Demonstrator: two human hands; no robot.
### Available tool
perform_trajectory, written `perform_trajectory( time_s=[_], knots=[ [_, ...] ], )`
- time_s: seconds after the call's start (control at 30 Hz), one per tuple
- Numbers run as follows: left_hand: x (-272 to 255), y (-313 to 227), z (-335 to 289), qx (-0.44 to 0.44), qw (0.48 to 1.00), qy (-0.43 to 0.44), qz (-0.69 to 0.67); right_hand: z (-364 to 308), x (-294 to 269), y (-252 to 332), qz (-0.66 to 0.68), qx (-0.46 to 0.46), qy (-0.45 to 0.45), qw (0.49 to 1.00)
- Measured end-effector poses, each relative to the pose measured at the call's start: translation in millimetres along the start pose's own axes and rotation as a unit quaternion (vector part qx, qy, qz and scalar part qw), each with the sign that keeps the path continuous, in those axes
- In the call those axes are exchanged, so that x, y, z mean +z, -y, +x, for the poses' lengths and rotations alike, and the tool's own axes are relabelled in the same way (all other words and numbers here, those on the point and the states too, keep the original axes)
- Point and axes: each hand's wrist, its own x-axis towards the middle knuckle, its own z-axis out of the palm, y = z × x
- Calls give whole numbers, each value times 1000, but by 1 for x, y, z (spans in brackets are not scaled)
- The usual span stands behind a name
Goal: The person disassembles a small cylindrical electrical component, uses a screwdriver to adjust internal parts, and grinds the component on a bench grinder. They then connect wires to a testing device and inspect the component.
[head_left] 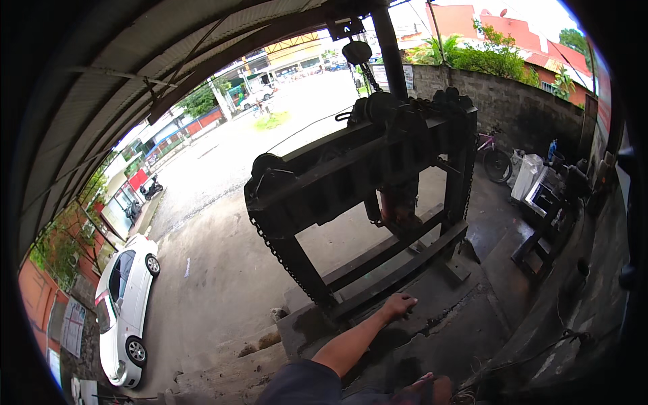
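My left hand (399, 306) is stretched forward over the dark concrete, its fingers curled closed. Whether anything is inside them is hidden. It is nearest the lower beam of a large dark steel press frame (358, 185) and appears apart from it. Chains hang down the frame's sides, and a reddish-brown cylinder (399, 206) sits under its top beam. Near the lower edge, what looks like my right hand (432, 390) is small and dark, its fingers too unclear to read.
A chain hoist (356, 52) hangs above the frame. At right stand a low metal rack (540, 243), a bicycle (497, 164) and a block wall (520, 101). Broken concrete edging (250, 347) runs at lower left. A white car (126, 297) is parked farther left.
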Motion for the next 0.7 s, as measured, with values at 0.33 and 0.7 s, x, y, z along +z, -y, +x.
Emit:
perform_trajectory(
  time_s=[0.33, 0.7],
  knots=[
    [148, -81, 261, -28, 997, 23, 73, 346, 219, 177, -33, 2, 31, 999],
    [120, 47, 395, -108, 766, 317, 549, 657, 366, 326, 85, -64, -7, 994]
  ],
)
